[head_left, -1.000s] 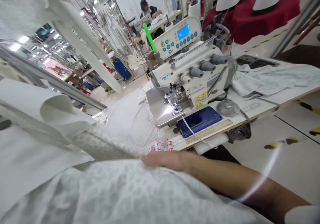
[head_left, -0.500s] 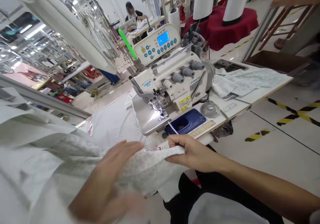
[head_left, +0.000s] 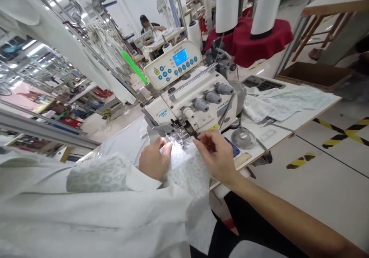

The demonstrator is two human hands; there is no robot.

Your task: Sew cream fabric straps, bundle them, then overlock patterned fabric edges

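Note:
A pale, faintly patterned fabric [head_left: 187,173] spreads from my lap up to the lit needle area of the white overlock sewing machine [head_left: 184,93]. My left hand [head_left: 155,158] pinches the fabric just left of the presser foot [head_left: 178,138]. On the other side, my right hand [head_left: 217,154] grips the fabric's upper right edge between thumb and fingers. Between the two hands the edge lies at the presser foot; whether it is under the foot, I cannot tell. A large part of the cloth drapes down to the left, over my left forearm.
Further pale fabric pieces [head_left: 282,100] lie on the right of the machine table, near scissors [head_left: 266,120] and a clear round dish [head_left: 243,138]. Thread cones [head_left: 226,8] stand behind. A cardboard box [head_left: 314,75] is at the right. Another person [head_left: 151,27] sits far back.
Both hands have moved up to the needle area, bringing the fabric edge with them. My left hand has closed on the fabric. The cloth now covers the machine's metal plate.

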